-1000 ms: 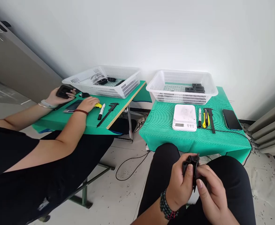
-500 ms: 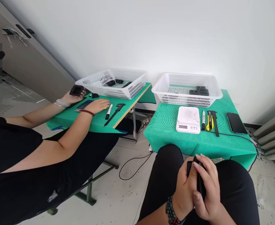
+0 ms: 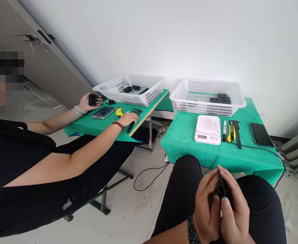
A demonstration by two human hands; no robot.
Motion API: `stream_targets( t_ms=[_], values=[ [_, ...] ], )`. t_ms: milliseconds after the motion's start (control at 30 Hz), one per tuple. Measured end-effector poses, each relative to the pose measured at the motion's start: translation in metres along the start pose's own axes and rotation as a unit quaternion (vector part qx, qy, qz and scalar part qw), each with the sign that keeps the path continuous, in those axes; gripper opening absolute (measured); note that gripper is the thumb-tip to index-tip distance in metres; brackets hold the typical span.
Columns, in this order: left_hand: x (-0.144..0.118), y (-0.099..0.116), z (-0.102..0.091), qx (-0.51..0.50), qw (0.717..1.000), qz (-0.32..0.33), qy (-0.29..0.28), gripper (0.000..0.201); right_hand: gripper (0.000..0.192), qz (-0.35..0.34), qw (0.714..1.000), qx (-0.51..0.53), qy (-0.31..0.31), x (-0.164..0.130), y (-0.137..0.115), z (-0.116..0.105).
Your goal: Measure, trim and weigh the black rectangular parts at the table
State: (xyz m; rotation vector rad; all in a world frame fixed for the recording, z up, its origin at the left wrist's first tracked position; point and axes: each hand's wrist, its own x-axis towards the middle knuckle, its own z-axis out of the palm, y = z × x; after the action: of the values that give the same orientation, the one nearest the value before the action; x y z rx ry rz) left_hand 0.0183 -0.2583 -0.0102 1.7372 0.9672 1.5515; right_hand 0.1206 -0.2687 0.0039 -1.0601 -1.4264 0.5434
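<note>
Head view: black part, small, dark and matte-looking, is held over the lap between both hands, its long axis roughly upright and mostly hidden by them. Left hand wraps it from the left with fingers curled together; right hand pinches it, thumb pressed on the near face. White scale with smooth top and white mesh basket sit well apart on the textured green table.

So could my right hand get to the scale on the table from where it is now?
Probably yes, but not freely. The right hand shares a grip on a small black part with the left hand over the lap. The scale sits near the table's front edge with nothing in front of it.
</note>
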Motion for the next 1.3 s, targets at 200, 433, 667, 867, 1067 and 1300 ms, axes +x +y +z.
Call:
stream_targets(
  t_ms=[200, 433, 667, 867, 1067, 1300],
  values=[
    [-0.008, -0.002, 0.01, 0.099, 0.993, 0.051, -0.041, 0.055, 0.042, 0.176, 0.979, 0.08, 0.07, 0.01, 0.009, -0.01],
    [0.016, 0.012, 0.015, 0.112, 0.983, 0.003, -0.146, 0.053, 0.044, 0.202, 0.97, 0.027, 0.136, 0.006, 0.012, -0.026],
    [0.039, 0.033, 0.023, 0.121, 0.957, -0.072, -0.255, 0.056, 0.04, 0.159, 0.968, 0.001, 0.196, 0.006, 0.007, -0.034],
    [0.025, 0.036, 0.024, 0.13, 0.952, -0.001, -0.278, 0.056, 0.04, 0.171, 0.966, 0.007, 0.193, 0.013, 0.012, -0.051],
    [0.041, 0.039, 0.022, 0.127, 0.939, -0.034, -0.317, 0.061, 0.062, 0.204, 0.966, -0.023, 0.159, 0.011, 0.02, -0.053],
    [0.039, 0.044, 0.024, 0.127, 0.937, -0.048, -0.322, 0.07, 0.068, 0.188, 0.969, -0.011, 0.162, 0.012, 0.018, -0.051]
  ],
)
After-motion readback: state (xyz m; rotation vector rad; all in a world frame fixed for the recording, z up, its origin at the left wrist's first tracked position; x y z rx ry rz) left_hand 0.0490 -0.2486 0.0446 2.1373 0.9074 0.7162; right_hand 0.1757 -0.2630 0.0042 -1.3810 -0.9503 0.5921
